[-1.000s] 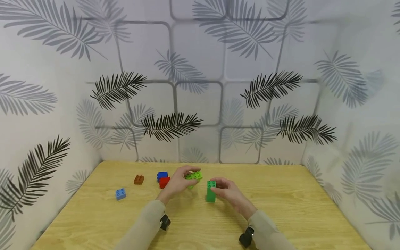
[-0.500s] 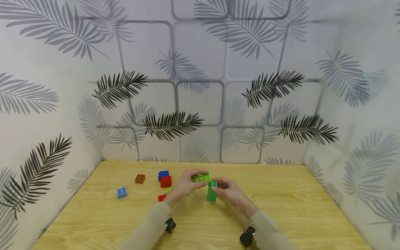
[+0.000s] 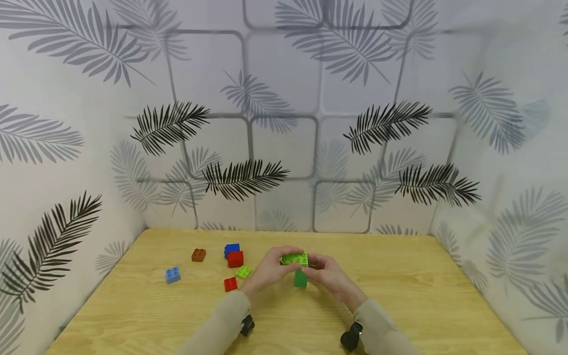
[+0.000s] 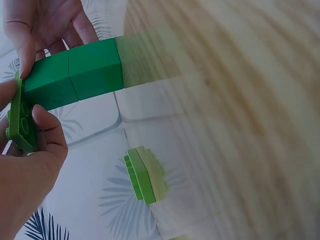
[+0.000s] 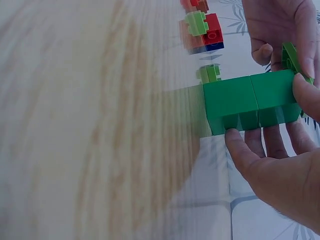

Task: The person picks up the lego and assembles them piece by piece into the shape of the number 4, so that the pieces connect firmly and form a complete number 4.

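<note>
In the head view my left hand (image 3: pixel 271 270) pinches a long lime-green building plate (image 3: pixel 295 258) between thumb and fingers. One end of the plate lies over the top of an upright stack of two dark green bricks (image 3: pixel 301 280). The right hand (image 3: pixel 332 277) grips that stack from the right side, its thumb near the top. In the left wrist view, the plate (image 4: pixel 21 120) sits right at the end of the green bricks (image 4: pixel 75 75). From the right wrist, fingers (image 5: pixel 242 150) show along one side of the stack.
Left of the hands, a small lime plate (image 3: pixel 243 272) and a red plate (image 3: pixel 230 284) lie on the wooden table (image 3: pixel 399 296). Beyond them are red (image 3: pixel 235 259) and dark blue (image 3: pixel 231 248) bricks. Farther left are brown (image 3: pixel 198 255) and light blue (image 3: pixel 173 274) bricks. Another lime piece (image 4: pixel 140 175) stands nearby.
My left hand has moved right with the lime plate, from left of the green stack to over its top. The right hand stays at the stack. Small lime and red plates have come into sight.
</note>
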Available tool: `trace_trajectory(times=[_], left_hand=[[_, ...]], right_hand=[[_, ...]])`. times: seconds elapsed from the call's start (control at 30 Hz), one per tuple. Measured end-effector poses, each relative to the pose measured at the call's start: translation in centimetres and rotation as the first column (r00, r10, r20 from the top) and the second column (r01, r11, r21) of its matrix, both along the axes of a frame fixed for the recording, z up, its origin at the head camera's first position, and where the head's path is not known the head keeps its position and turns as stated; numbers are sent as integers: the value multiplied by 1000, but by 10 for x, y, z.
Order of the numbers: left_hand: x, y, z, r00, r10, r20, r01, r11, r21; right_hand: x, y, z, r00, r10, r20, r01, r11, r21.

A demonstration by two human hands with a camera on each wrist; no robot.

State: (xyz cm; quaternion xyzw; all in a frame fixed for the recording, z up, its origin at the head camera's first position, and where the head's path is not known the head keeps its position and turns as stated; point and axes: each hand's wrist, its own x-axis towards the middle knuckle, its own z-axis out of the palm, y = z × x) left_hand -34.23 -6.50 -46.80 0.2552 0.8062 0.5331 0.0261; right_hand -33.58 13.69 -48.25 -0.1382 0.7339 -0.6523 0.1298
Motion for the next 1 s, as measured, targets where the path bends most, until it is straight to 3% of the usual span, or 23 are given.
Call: trace_trajectory(times=[0.23, 0.43, 0.63, 0.77, 0.87, 1.0], left_hand=[[1, -2, -6, 999, -20, -36, 19, 1000, -18], [-3, -1, -3, 999, -24, -45, 23, 1000, -19], [-3, 0, -1, 1000, -12, 8, 12, 999, -46], [-2, 1, 3, 1000, 6, 23, -5, 998, -55], [-4, 2, 5, 999, 12, 52, -9, 999, -43], [-6, 2, 7, 995, 20, 102, -18, 1000, -20]], right_hand=[[3, 0, -4, 1000, 17, 16, -17, 1000, -24], [-2, 4, -4, 997, 74, 7, -73, 997, -33], [-3, 11, -8, 995, 83, 60, -81, 996, -39], [-4, 13, -8, 994, 81, 77, -72, 991, -114], [-2, 12, -5, 996, 50, 74, -38, 987, -157], [0, 6, -1, 998, -20, 54, 26, 991, -130]])
